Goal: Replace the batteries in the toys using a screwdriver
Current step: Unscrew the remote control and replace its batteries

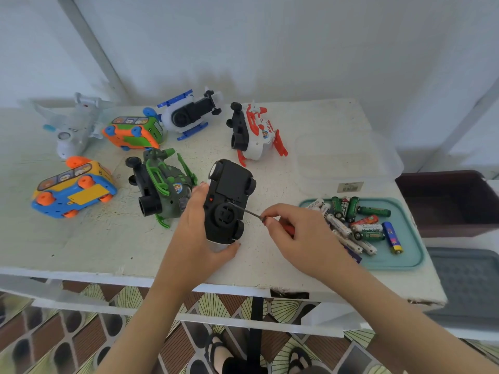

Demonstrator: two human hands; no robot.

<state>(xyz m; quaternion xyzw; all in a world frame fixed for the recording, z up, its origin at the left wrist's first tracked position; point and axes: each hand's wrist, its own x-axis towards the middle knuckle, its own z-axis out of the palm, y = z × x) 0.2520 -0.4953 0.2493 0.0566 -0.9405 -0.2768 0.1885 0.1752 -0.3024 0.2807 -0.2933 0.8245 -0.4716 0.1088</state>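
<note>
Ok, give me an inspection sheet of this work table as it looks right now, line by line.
Surface: white table, worn, chipped along the front edge.
Job's things: black toy car underside up; screwdriver with its tip at the car's underside; loose batteries on a teal tray.
Clutter: green helicopter, red-and-white helicopter, blue-and-white helicopter, orange-and-green bus, yellow-and-blue bus, white plane, clear plastic box.
Grippers: left hand grips the car; right hand pinches the screwdriver.
Cables: nothing seen.
Surroundings: white wall, patterned floor, dark brown bin right of the table.
</note>
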